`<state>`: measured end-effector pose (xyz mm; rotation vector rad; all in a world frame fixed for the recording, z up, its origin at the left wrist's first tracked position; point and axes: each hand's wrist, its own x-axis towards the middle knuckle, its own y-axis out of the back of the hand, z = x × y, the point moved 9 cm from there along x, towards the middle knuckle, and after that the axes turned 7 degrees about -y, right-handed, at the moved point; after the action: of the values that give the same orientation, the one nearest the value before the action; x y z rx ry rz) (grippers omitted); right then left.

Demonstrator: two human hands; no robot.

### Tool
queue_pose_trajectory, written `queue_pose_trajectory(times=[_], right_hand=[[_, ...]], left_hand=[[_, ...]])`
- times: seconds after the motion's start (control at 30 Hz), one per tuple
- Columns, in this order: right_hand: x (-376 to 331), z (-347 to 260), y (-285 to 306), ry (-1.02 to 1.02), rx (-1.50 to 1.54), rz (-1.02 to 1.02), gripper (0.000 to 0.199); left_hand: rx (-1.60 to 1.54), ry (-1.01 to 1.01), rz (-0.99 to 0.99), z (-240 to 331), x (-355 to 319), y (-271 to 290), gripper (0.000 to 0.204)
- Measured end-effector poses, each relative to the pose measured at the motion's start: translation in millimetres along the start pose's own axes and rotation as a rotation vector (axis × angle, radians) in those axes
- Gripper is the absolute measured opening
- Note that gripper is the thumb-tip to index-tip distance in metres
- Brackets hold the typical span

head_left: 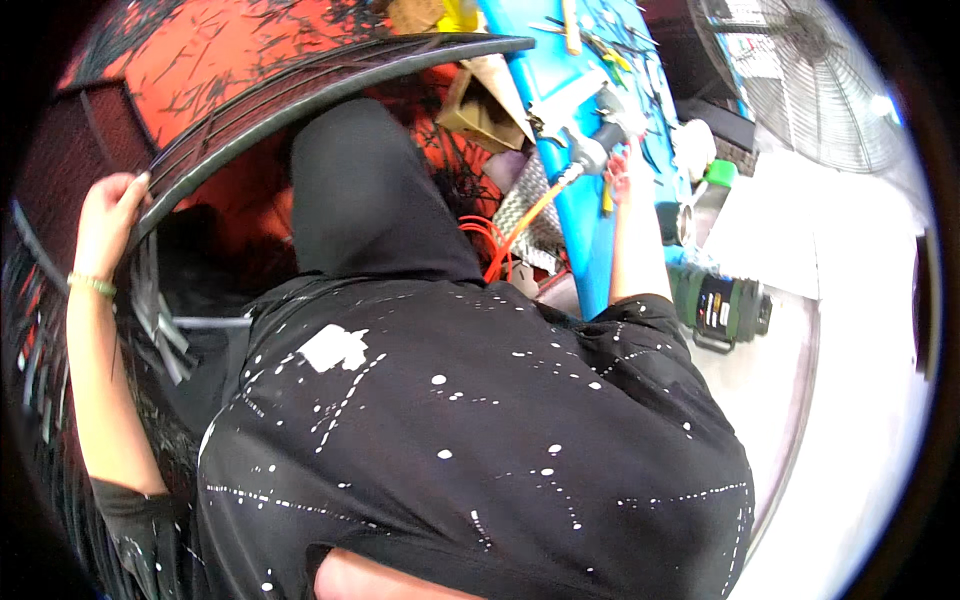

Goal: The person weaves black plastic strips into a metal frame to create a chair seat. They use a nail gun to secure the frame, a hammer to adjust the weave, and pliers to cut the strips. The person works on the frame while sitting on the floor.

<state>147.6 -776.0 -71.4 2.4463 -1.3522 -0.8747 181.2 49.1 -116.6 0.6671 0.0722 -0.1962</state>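
Note:
At the far left, my left hand [108, 215] is closed around the end of a dark, curved frame edge [330, 88]. The framed piece, with dark woven or mesh filling, arches over my black-clothed knee [365, 190]. Over the blue work surface [580, 255], my right hand [622, 178] is beside a grey air tool [597, 148]. Its fingers look apart and do not wrap round the tool's handle; whether they touch it is unclear. An orange air hose [535, 215] runs from the tool's end down to a loose coil.
Dark strip scraps [215, 60] litter the red floor. An open cardboard box [478, 110] stands left of the blue surface. To the right are a green-and-black cylindrical device [722, 305], a green-capped container [720, 173] and a large caged fan [815, 80]. Grey strips [160, 310] hang below my left hand.

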Motion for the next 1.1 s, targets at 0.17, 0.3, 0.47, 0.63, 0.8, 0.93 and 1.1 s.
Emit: queue_pose_trajectory(times=[0.17, 0.3, 0.47, 0.63, 0.8, 0.93, 1.1], right_hand=[[56, 14, -31, -0.184, 0.093, -0.335, 0.079], [16, -10, -45, -0.229, 0.113, -0.462, 0.058], [21, -54, -71, -0.222, 0.065, -0.675, 0.05], [-81, -91, -90, 0.01, -0.226, -0.58, 0.045], [-263, -129, -158, 0.568, -0.628, -0.613, 0.022], [-420, -106, -199, 0.938, -0.777, -0.827, 0.021], [-550, -67, -223, 1.829, -0.993, -1.084, 0.038]], left_hand=[[0.004, -0.052, -0.001, 21, -1, 2, 0.038], [0.108, -0.099, 0.111, 32, 1, 0, 0.035], [0.106, -0.024, 0.147, 47, -12, 9, 0.03], [0.113, -0.022, 0.217, 51, -19, 8, 0.026], [0.108, -0.092, 0.319, 57, -11, 13, 0.028], [0.103, -0.066, 0.298, 57, -17, 18, 0.026], [0.084, -0.06, 0.303, 59, -17, 18, 0.023]])
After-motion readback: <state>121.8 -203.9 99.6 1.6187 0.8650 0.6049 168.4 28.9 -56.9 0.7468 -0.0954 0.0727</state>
